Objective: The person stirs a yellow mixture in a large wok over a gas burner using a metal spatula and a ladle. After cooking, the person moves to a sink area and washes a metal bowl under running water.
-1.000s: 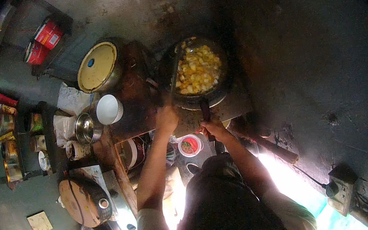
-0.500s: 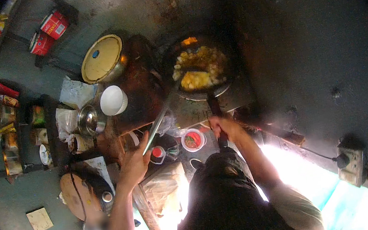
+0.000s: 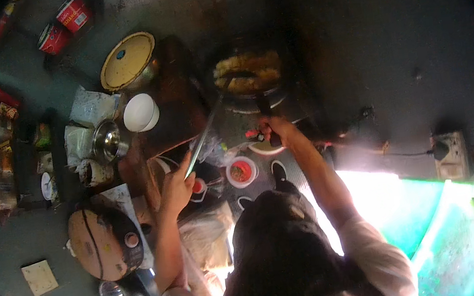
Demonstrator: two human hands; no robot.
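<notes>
My left hand (image 3: 177,190) is closed around the pale metal handle of a long-handled cooking spatula (image 3: 208,130). The spatula's dark head reaches into a black wok (image 3: 279,92); its exact shape is hard to make out there. Yellow-brown food pieces (image 3: 249,63) fill the wok and look blurred. On the near side, my right hand (image 3: 280,130) grips the wok's dark handle (image 3: 264,106). A white tub with red contents (image 3: 241,171) stands below, between my two forearms.
Left of the wok are a white bowl (image 3: 141,113), a pot with a yellowish lid (image 3: 127,61) and a steel bowl (image 3: 107,141). A round brown board (image 3: 96,245) lies nearer me. A wall socket (image 3: 450,158) with a plugged cord is at right.
The wok has tipped and its food has bunched toward the far side, now blurred. My right hand has shifted away from me with the handle. The view has turned slightly.
</notes>
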